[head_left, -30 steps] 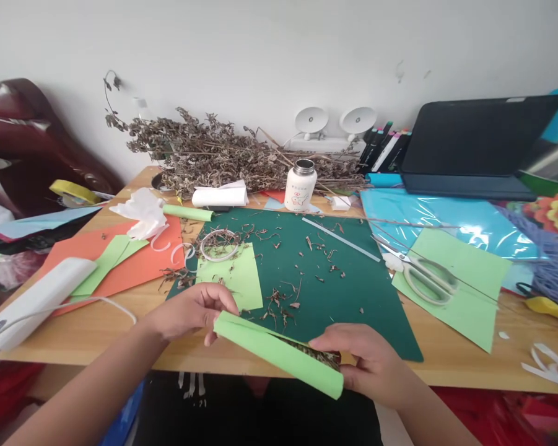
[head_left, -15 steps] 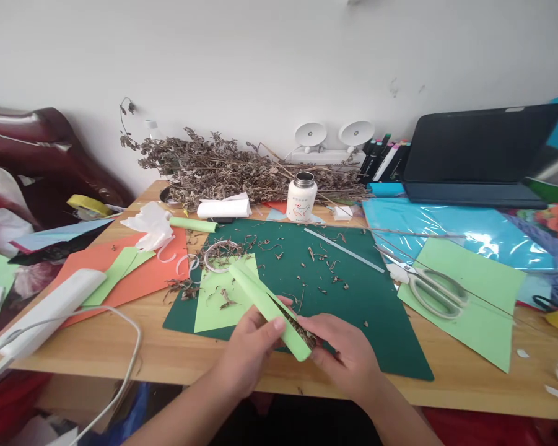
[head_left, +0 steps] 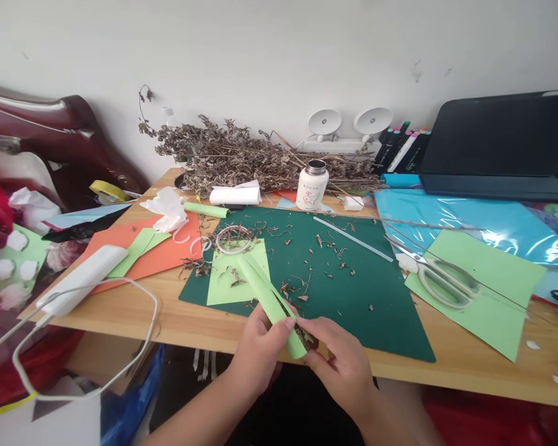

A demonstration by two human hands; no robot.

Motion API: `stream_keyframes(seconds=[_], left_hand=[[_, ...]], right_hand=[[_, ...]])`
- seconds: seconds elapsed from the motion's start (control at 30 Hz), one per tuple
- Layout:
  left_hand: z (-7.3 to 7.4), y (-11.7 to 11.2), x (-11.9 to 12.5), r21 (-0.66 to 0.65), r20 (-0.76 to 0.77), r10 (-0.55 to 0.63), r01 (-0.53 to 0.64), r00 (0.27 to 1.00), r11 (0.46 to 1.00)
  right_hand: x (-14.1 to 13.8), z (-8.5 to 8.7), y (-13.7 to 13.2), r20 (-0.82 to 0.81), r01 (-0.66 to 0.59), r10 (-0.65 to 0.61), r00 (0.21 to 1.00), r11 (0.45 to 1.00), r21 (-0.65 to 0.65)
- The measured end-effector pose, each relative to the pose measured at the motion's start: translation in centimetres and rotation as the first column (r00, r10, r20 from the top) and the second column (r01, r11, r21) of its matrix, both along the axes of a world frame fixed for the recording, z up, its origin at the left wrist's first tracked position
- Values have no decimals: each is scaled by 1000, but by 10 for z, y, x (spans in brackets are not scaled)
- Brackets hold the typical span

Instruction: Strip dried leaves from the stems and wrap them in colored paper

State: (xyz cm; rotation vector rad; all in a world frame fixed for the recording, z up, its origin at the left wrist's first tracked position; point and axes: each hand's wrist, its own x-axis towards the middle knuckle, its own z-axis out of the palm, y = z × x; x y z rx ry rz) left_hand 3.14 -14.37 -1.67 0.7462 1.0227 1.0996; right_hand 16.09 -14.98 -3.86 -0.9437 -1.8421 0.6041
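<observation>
A roll of light green paper [head_left: 264,291] with dried leaves [head_left: 303,337] inside its open slit lies tilted in my hands. My left hand [head_left: 262,337] is closed around its lower part, thumb on top. The fingers of my right hand [head_left: 337,356] pinch the roll's right edge near its lower end, beside the leaves. Beneath is a dark green cutting mat [head_left: 353,297] with scattered leaf crumbs. A flat green paper sheet [head_left: 218,279] lies on the mat's left side, with a white ring [head_left: 232,249] at its top edge.
Dried plant stalks [head_left: 241,155] lie along the wall behind an open white bottle [head_left: 313,186]. Scissors [head_left: 446,279] rest on green paper [head_left: 496,297] at right. A white power strip [head_left: 83,279] with a looping cable and orange paper [head_left: 143,248] are at left. A tablet [head_left: 506,142] stands at back right.
The view has shifted, so the table sits higher and further right. The roll is steeper and nearer the table's front edge. Some leaf bits now lie on the mat beside the roll.
</observation>
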Motion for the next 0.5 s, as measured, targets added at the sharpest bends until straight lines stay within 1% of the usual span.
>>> stream_keyframes(seconds=[0.07, 0.17, 0.2, 0.27, 0.37, 0.5], left_hand=[[1, -4, 0, -2, 23, 10, -10, 1000, 1000], [2, -8, -1, 11, 9, 30, -30, 1000, 999], [3, -10, -1, 9, -5, 38, -38, 999, 999], [3, -11, -1, -11, -31, 45, -46, 998, 999], [3, -13, -1, -44, -60, 45, -47, 997, 998], [3, -14, -1, -41, -50, 30, -32, 998, 999]], right_hand=[[0, -2, -4, -53, -42, 38, 998, 997, -67], [3, -5, -10, -173, -152, 122, 977, 973, -173], [3, -5, -12, -218, -180, 134, 967, 962, -208], [3, -5, -15, -280, -197, 116, 953, 940, -280], [0, -4, -18, -271, -135, 33, 962, 921, -366], [-5, -2, -21, -200, 24, -108, 974, 923, -383]])
